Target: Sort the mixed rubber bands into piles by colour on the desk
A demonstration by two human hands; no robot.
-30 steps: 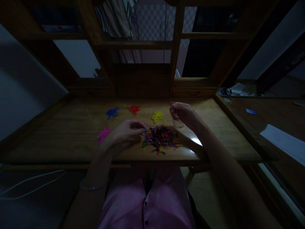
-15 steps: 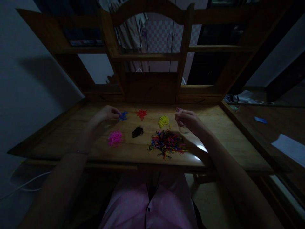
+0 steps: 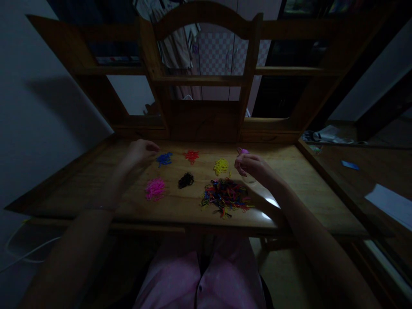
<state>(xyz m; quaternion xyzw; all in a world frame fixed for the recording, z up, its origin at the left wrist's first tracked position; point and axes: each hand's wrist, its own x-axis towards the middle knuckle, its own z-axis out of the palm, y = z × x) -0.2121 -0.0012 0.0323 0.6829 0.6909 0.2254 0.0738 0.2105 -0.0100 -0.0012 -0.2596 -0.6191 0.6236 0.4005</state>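
Note:
On the wooden desk [image 3: 299,193] lie small sorted heaps of elastic bands: blue [image 3: 164,159], red [image 3: 191,156], yellow [image 3: 220,166], pink [image 3: 155,189] and black [image 3: 186,180]. A larger mixed-colour heap [image 3: 226,197] sits nearer to me. My left hand [image 3: 140,152] hovers just left of the blue heap, fingers curled in, with nothing visible in them. My right hand [image 3: 252,166] is raised beside the yellow heap, pinching a small pink band [image 3: 243,151] at its fingertips. Something faint and clear [image 3: 249,177] lies under that hand.
A wooden hutch with shelves [image 3: 199,79] rises along the desk's back edge. A side surface on the right holds papers [image 3: 388,201], a small blue item [image 3: 349,165] and clutter [image 3: 325,135]. A white cable [image 3: 22,253] hangs low on the left.
My left hand went from the mixed heap, carrying a blue band, over to the blue heap, then drew back slightly to the left. The right hand stayed raised, barely moving.

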